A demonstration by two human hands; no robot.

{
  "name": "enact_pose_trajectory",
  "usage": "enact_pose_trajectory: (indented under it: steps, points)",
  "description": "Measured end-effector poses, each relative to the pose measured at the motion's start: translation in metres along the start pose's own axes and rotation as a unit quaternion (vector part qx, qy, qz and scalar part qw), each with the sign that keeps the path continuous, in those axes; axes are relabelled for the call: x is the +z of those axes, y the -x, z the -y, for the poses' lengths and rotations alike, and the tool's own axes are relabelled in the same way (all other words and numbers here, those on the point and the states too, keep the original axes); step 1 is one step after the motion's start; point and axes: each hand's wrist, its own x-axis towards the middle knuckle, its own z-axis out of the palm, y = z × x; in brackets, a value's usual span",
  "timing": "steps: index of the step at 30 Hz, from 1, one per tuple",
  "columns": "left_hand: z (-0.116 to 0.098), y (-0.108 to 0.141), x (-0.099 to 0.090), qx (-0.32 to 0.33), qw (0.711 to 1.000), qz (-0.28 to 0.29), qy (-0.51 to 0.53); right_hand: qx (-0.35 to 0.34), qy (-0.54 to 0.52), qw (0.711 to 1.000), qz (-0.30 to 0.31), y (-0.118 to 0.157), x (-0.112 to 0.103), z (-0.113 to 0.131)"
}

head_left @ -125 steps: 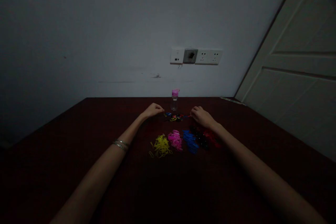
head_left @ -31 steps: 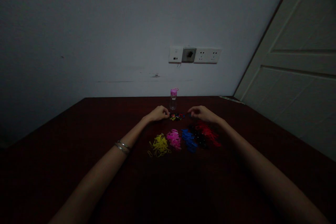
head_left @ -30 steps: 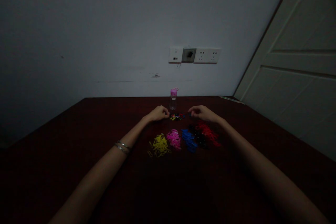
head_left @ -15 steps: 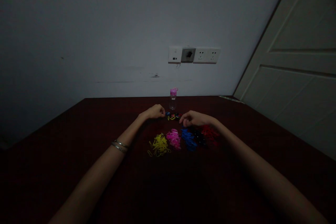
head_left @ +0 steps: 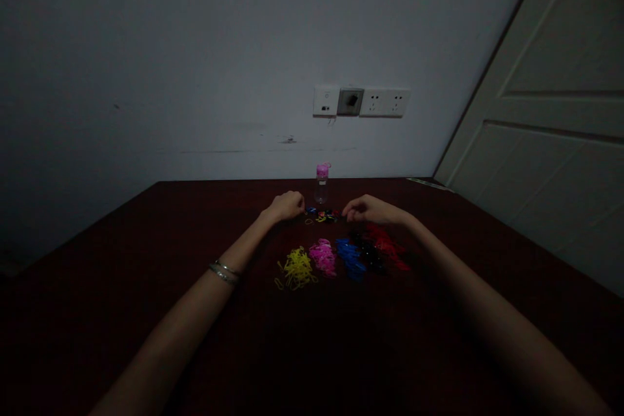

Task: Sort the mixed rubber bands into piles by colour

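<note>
A small mixed heap of coloured rubber bands point(head_left: 322, 215) lies between my two hands. My left hand point(head_left: 289, 206) rests at its left end with fingers curled in; whatever they may hold is hidden. At the right end is my right hand point(head_left: 368, 210), its fingers bent and drawn together, too dark and small to show what is in them. Nearer to me are sorted piles of rubber bands: yellow point(head_left: 298, 269), pink point(head_left: 323, 258), blue point(head_left: 350, 260), black point(head_left: 371, 255) and red point(head_left: 389, 247). My right forearm passes beside the red pile.
Just behind the mixed heap stands a clear bottle point(head_left: 320, 192) with a pink lid. The dark red table point(head_left: 224, 198) meets a pale wall with sockets point(head_left: 384, 103). A panelled door point(head_left: 546, 136) is on the right. A flat strip point(head_left: 431, 184) lies near the back right edge.
My right hand has moved a little back and to the right, uncovering more of the blue, black and red piles. My left hand has barely shifted; the mixed bands look slightly rearranged.
</note>
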Motion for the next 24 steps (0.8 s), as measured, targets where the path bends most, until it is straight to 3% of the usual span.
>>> enact_pose_trajectory:
  steps: [4,11,17,21,24]
  points:
    - [-0.015,0.006,0.003,-0.043,0.995,-0.058,-0.067,-0.007,0.013,0.999,-0.036,0.003,-0.01,-0.007]
    - [-0.052,0.002,0.02,0.006,0.995,-0.036,0.088,-0.004,0.03,0.996,-0.084,0.006,-0.021,-0.013]
    - [-0.08,0.005,0.037,0.052,0.986,-0.041,0.15,0.006,0.043,0.995,-0.092,0.002,-0.018,-0.02]
    - [-0.081,0.003,0.042,0.06,0.981,-0.051,0.178,-0.002,0.077,0.991,-0.107,-0.002,-0.017,-0.028]
    - [-0.062,-0.005,0.034,0.06,0.978,-0.061,0.19,-0.001,0.128,0.984,-0.126,-0.004,-0.015,-0.033]
